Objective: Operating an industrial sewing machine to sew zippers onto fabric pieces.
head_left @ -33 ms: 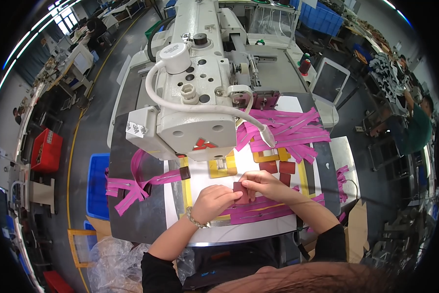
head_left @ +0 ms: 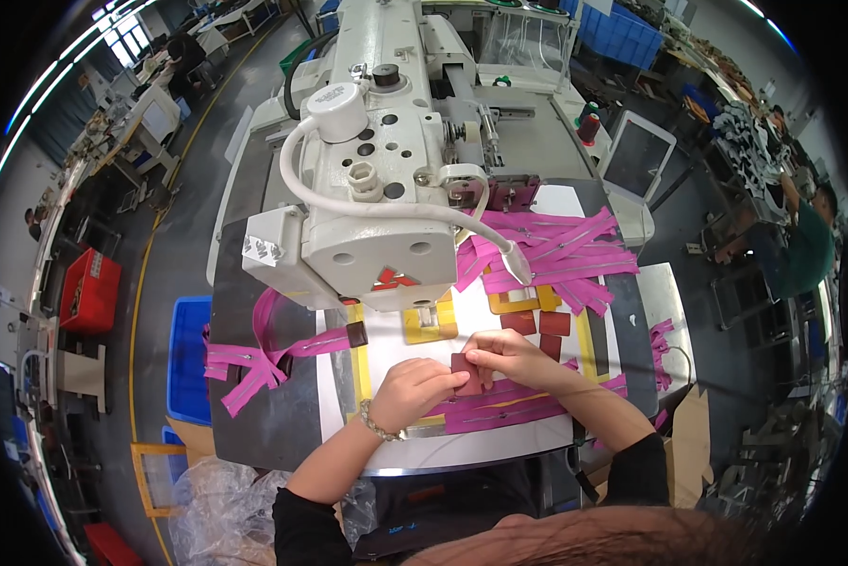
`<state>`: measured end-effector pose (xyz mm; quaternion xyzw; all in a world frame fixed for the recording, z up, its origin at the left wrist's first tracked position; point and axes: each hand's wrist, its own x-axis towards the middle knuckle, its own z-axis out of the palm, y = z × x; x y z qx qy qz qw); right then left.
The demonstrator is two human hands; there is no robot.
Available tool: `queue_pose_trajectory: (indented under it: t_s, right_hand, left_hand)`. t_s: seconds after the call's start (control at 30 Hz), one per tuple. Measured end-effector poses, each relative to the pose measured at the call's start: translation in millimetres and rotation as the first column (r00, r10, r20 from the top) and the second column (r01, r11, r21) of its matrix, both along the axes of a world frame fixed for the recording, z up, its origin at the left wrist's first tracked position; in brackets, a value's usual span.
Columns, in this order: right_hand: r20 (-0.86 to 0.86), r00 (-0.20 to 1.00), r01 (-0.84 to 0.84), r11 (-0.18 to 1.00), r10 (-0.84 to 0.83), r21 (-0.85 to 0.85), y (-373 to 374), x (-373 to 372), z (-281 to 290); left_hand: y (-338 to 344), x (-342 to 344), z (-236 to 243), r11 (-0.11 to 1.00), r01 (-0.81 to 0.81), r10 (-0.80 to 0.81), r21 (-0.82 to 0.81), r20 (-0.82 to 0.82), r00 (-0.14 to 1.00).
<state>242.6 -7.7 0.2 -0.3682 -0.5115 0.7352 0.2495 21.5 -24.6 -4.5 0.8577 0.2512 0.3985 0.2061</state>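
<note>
Between my two hands is a small dark red rectangular patch, upright in the picture. My left hand pinches its left side between thumb and fingers. My right hand grips its upper right side, fingers closed. Just below my hands lie pink zipper strips on the white work plate. More red patches lie beyond my right hand. A yellow-edged frame sits under the head of the sewing machine, just past my hands.
A pile of pink zippers covers the plate's back right. Other zippers lie at the left, one ending in a dark tab. A blue bin stands left of the table. Clear plastic wrapping is at the lower left.
</note>
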Motion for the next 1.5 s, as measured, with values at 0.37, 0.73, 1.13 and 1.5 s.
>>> queue_pose_trajectory:
  t_s: [0.37,0.73,1.13,1.5]
  right_hand:
    - [0.052,0.989,0.112,0.935,-0.137,0.337,-19,-13,-8]
    - [0.020,0.981,0.188,0.970,-0.194,0.152,-11,-15,-15]
    - [-0.054,0.982,0.188,0.974,-0.183,0.123,-10,-14,-15]
    - [-0.059,0.971,0.236,0.966,-0.231,0.108,-10,-16,-15]
  left_hand:
    - [3,0,-1,0.736,0.031,0.135,-0.676,0.191,0.972]
    - [2,4,-12,0.530,0.140,0.314,-0.836,0.347,0.884]
    - [5,10,-14,0.653,0.033,0.351,-0.756,0.341,0.872]
    - [8,15,-12,0.662,-0.065,0.380,-0.747,0.259,0.888]
